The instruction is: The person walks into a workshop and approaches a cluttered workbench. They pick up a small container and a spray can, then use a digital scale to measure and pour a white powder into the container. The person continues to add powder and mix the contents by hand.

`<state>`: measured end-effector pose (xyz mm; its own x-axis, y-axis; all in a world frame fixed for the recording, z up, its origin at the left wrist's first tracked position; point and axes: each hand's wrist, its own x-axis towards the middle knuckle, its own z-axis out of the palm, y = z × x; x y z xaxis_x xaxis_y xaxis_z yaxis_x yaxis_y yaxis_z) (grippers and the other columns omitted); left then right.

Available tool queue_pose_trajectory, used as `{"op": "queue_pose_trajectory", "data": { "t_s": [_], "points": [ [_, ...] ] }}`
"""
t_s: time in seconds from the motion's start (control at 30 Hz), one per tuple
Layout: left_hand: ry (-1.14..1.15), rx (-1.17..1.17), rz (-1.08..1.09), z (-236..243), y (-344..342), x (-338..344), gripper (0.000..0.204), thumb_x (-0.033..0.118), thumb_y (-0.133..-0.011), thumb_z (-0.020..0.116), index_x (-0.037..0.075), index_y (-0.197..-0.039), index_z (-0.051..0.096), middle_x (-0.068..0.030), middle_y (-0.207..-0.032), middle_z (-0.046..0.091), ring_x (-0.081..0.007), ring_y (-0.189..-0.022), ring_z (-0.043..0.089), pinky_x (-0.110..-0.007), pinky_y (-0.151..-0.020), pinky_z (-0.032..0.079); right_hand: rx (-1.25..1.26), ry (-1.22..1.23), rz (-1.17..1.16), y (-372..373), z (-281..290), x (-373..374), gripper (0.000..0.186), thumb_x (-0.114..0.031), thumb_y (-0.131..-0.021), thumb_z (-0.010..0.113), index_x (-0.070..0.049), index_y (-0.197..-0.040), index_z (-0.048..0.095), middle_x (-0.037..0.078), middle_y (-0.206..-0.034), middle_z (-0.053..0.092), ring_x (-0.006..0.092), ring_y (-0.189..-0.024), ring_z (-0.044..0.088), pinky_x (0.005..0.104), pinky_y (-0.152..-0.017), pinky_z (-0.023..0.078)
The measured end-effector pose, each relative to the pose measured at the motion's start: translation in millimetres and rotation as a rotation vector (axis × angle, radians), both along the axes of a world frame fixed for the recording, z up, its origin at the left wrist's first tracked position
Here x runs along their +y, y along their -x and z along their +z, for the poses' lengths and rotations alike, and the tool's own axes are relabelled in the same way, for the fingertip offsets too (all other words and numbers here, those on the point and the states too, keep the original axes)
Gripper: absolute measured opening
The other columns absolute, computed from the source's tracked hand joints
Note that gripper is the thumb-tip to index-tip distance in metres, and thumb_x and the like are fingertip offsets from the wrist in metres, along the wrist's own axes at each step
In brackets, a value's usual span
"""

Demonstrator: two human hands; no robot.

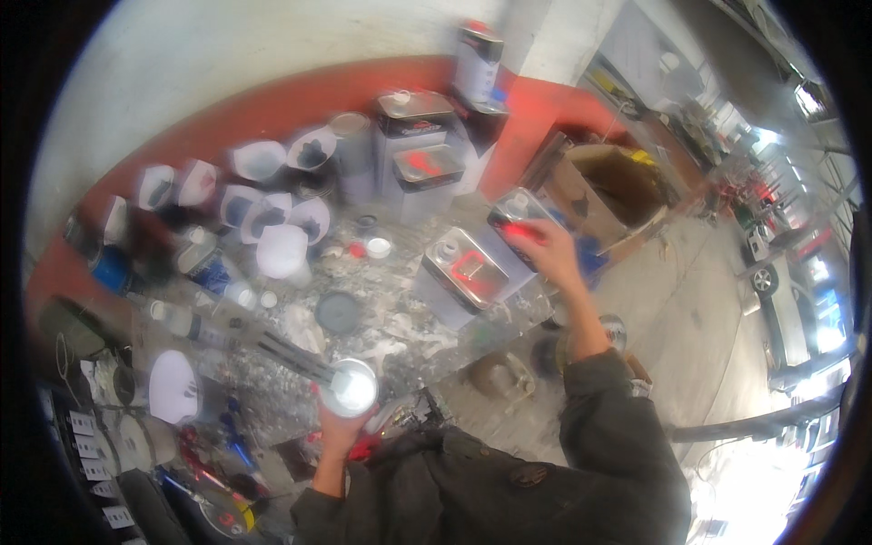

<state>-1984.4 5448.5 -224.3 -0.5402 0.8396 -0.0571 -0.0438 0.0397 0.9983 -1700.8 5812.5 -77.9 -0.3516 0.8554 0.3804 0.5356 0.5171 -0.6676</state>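
Observation:
My left hand is closed around a cup of white, paint-like liquid, low in front of my body. A long grey stirring stick leans out of the cup toward the left, one end in the liquid. My arm stretched out to the right, I have my right hand closed at the red handle of a rectangular metal can at the table's right edge. Blur hides the exact finger contact. Just left of it stands a larger metal can with a white cap and a red handle.
Paint-stained white cups line the back of the worktable. More metal cans stand against the red-and-white wall. A round grey lid lies mid-table. Beyond the right edge is an open cardboard box; tools crowd the lower left.

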Motion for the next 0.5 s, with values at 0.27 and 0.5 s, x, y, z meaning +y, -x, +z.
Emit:
{"op": "queue_pose_trajectory", "data": {
  "t_s": [0.27,0.5],
  "points": [
    [0.055,-0.058,-0.053,22,-6,-14,0.055,0.003,-0.069,0.087,-0.003,-0.116,0.06,-0.0065,-0.105,0.067,-0.0156,-0.094,0.064,-0.032,-0.082,0.052,-0.096,0.36,0.173,79,-44,16,0.045,-0.021,-0.081,0.079,0.002,-0.118,0.068,0.015,-0.1,0.071,0.0217,-0.08,0.071,0.0351,-0.067,0.06],
    [-0.022,-0.058,0.039,21,-5,-22,0.056,0.003,-0.067,0.088,-0.003,-0.116,0.06,-0.0073,-0.105,0.068,-0.016,-0.093,0.064,-0.032,-0.082,0.052,0.111,0.479,0.215,77,-50,6,0.039,-0.011,-0.085,0.075,0.003,-0.121,0.066,0.014,-0.098,0.07,0.0195,-0.077,0.071,0.0317,-0.057,0.063]
  ]
}}
